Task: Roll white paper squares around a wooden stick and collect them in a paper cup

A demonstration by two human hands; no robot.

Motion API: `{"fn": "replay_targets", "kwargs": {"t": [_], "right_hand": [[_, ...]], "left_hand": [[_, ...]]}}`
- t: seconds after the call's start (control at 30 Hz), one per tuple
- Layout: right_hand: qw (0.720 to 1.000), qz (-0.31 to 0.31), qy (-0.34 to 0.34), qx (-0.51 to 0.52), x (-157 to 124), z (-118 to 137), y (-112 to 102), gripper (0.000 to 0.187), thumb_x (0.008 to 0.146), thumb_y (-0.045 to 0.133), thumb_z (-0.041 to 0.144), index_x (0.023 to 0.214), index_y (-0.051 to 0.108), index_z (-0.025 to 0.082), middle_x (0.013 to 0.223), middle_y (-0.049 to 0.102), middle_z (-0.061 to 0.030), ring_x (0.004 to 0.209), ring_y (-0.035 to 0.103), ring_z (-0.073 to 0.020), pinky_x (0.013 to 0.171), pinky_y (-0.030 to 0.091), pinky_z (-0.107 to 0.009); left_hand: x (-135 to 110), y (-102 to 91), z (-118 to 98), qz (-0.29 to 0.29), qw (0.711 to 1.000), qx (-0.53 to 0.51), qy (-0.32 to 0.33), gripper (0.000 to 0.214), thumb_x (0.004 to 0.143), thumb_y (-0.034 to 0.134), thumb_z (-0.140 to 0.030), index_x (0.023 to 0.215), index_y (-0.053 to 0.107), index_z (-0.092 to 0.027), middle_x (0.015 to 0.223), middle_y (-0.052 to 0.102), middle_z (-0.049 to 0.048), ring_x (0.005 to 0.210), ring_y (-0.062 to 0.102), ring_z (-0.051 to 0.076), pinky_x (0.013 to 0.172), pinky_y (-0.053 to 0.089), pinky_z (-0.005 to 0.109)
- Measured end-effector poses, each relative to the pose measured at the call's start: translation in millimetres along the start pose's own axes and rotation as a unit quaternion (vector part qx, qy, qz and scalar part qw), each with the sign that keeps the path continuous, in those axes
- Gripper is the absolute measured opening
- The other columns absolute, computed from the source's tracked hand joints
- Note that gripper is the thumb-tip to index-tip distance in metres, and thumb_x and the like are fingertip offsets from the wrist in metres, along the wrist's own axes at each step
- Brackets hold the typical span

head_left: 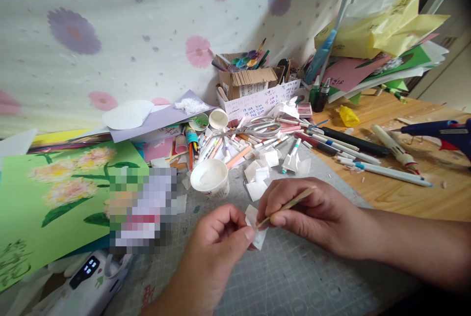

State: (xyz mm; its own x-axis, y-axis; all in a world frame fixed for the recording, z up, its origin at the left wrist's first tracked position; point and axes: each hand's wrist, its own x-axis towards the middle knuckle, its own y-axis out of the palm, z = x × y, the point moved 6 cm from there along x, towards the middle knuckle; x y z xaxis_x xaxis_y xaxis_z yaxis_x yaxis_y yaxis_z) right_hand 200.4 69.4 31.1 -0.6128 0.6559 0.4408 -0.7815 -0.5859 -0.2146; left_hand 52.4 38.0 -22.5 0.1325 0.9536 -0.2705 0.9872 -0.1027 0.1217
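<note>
- Paper scrap point(253, 220), small and white, sits low in the middle of the view, just above the grey cutting mat point(294, 281), pinched between both hands.
- At far left a green card point(37, 208) painted with pale flowers lies flat; below it is a white device point(88, 281) with a small display.
- A white paper cup point(210, 178) stands upright on the mat, just beyond the hands.
- The left hand point(221, 237) is curled closed, thumb and fingertips gripping the scrap's left edge.
- Small white paper squares point(257, 178) lie scattered beside the cup.
- The right hand point(312, 213) is closed around a thin wooden stick point(294, 201), whose tip touches the scrap.
- Behind, scissors point(263, 128) rest among loose pens and pencils, in front of a cardboard box point(246, 80).
- Farther right, several pens point(368, 166) lie on the wooden tabletop point(405, 198).
- At the right edge is a blue glue gun point(441, 132), with a stack of coloured paper point(382, 31) above it.
</note>
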Motion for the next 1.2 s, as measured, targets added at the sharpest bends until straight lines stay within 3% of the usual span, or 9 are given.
{"fn": "replay_targets", "kwargs": {"t": [0.27, 0.5, 0.6, 0.73, 0.9, 1.0, 1.2], "right_hand": [[0.977, -0.086, 0.103, 0.165, 1.3, -26.4, -20.3, 0.013, 0.089, 0.065, 0.026, 0.086, 0.061, 0.014, 0.080, 0.067, -0.0024, 0.071, 0.068, -0.0101, 0.067, 0.057, -0.021], [0.938, -0.228, 0.085, 0.247, 13.4, -30.7, -49.1, 0.016, 0.081, 0.073, 0.028, 0.078, 0.062, 0.016, 0.072, 0.068, -0.0001, 0.065, 0.069, -0.0116, 0.062, 0.058, -0.022], [0.940, -0.258, 0.056, 0.215, 28.1, -21.4, -50.4, 0.016, 0.082, 0.069, 0.029, 0.079, 0.058, 0.018, 0.071, 0.067, 0.0014, 0.064, 0.069, -0.0112, 0.062, 0.057, -0.022], [0.976, -0.213, 0.026, 0.030, 60.7, -11.5, -26.0, 0.012, 0.088, 0.057, 0.029, 0.084, 0.055, 0.018, 0.076, 0.066, -0.0019, 0.071, 0.069, -0.0147, 0.066, 0.057, -0.028], [0.984, -0.154, 0.015, -0.087, 86.3, -14.1, -1.3, 0.006, 0.080, 0.064, 0.016, 0.074, 0.062, 0.016, 0.070, 0.065, -0.0027, 0.066, 0.060, -0.0157, 0.063, 0.045, -0.028], [0.982, -0.143, 0.023, -0.122, 82.4, -11.8, -4.9, 0.005, 0.080, 0.065, 0.016, 0.074, 0.064, 0.016, 0.070, 0.065, -0.0023, 0.064, 0.057, -0.0148, 0.062, 0.042, -0.027], [0.987, -0.130, 0.029, -0.091, 61.7, -5.6, -11.2, 0.009, 0.087, 0.058, 0.023, 0.081, 0.060, 0.017, 0.078, 0.068, -0.0035, 0.072, 0.063, -0.0152, 0.066, 0.049, -0.026]], "left_hand": [[1.0, -4.0, -2.8, -0.029, 0.999, -0.007, 0.016, 0.012, 0.075, 0.066, -0.024, 0.065, 0.062, -0.017, 0.060, 0.063, -0.0017, 0.063, 0.053, 0.013, 0.064, 0.040, 0.025], [4.3, -8.1, -5.6, -0.048, 0.999, 0.003, 0.017, 0.013, 0.073, 0.067, -0.024, 0.063, 0.062, -0.017, 0.059, 0.063, -0.0015, 0.061, 0.054, 0.014, 0.063, 0.041, 0.025], [6.6, -10.0, -3.2, -0.060, 0.998, -0.005, 0.027, 0.015, 0.072, 0.067, -0.025, 0.061, 0.061, -0.017, 0.056, 0.064, -0.0017, 0.059, 0.053, 0.014, 0.062, 0.040, 0.025], [11.4, -11.2, 2.8, -0.057, 0.997, -0.028, 0.041, 0.017, 0.069, 0.070, -0.027, 0.059, 0.060, -0.017, 0.053, 0.064, -0.0018, 0.055, 0.052, 0.013, 0.059, 0.039, 0.024], [16.1, -15.9, 7.2, -0.060, 0.997, -0.021, 0.053, 0.021, 0.068, 0.074, -0.032, 0.060, 0.061, -0.017, 0.052, 0.065, -0.0009, 0.053, 0.055, 0.014, 0.058, 0.040, 0.025], [16.8, -16.4, 8.1, -0.063, 0.996, -0.016, 0.053, 0.025, 0.067, 0.076, -0.036, 0.059, 0.061, -0.018, 0.052, 0.066, -0.0004, 0.054, 0.056, 0.015, 0.058, 0.041, 0.026], [13.7, -13.7, 6.0, -0.070, 0.995, -0.038, 0.059, 0.024, 0.068, 0.077, -0.036, 0.061, 0.062, -0.018, 0.055, 0.066, -0.0009, 0.057, 0.057, 0.015, 0.060, 0.042, 0.025]]}}
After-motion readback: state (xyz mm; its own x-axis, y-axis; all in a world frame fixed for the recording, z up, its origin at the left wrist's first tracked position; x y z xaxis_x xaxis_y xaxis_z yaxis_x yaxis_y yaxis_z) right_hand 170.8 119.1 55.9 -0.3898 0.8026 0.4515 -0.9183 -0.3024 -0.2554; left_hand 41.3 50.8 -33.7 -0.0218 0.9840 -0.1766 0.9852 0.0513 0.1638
